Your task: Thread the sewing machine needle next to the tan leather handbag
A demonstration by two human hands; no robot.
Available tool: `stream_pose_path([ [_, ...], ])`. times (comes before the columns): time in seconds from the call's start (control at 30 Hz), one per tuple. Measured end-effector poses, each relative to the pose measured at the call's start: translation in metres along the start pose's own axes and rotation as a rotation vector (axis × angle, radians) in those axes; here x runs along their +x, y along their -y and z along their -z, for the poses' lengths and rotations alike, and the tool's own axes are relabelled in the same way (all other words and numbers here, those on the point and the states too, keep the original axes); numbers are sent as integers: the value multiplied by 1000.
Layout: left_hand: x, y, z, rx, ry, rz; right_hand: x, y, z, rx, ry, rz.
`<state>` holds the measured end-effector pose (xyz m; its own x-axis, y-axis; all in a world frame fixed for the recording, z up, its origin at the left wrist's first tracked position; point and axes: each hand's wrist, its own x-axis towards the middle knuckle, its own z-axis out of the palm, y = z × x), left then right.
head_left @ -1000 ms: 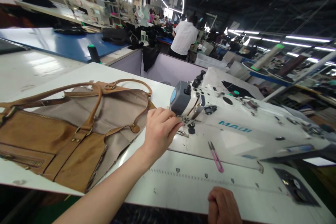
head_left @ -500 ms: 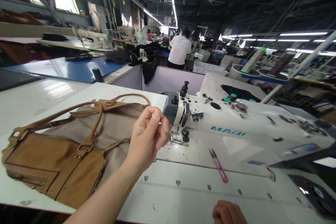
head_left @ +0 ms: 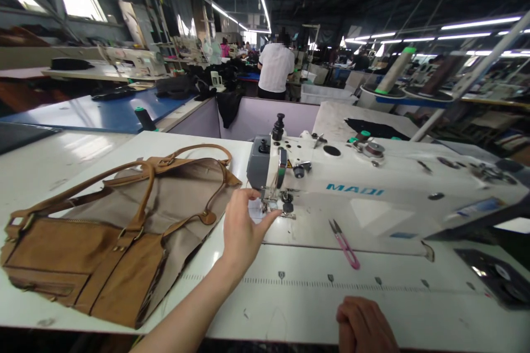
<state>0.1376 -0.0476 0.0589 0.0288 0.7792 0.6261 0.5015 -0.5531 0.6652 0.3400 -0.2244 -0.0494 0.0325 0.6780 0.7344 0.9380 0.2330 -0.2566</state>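
Note:
My left hand reaches to the presser foot and needle of a white sewing machine. Its thumb and forefinger are pinched together just left of the needle, and what they hold is too small to make out. At the table's near edge my right hand rests curled into a fist. A tan leather handbag with two handles lies flat on the table, left of my left forearm.
Pink thread snips lie on the machine bed, right of the needle. A ruler scale runs along the white table. A dark thread cone stands behind the bag. A person in a white shirt works far back among other machines.
My left hand, raised in front of the machine head half a second ago, has dropped back to the needle. The view has tilted a little. My right hand stays put.

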Motion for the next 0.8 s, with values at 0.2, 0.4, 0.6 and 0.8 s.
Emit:
stream_pose_path([
  [0.2,0,1,11,-504,196,190,1,-3,4,-11,25,62],
  [0.4,22,-18,37,-1293,91,409,1,2,3,6,5,-5],
  [0.6,34,-45,64,-1617,107,432,-4,-6,5,-33,25,53],
  [0.8,-52,-7,103,-955,781,363,25,21,5,348,170,-384],
])
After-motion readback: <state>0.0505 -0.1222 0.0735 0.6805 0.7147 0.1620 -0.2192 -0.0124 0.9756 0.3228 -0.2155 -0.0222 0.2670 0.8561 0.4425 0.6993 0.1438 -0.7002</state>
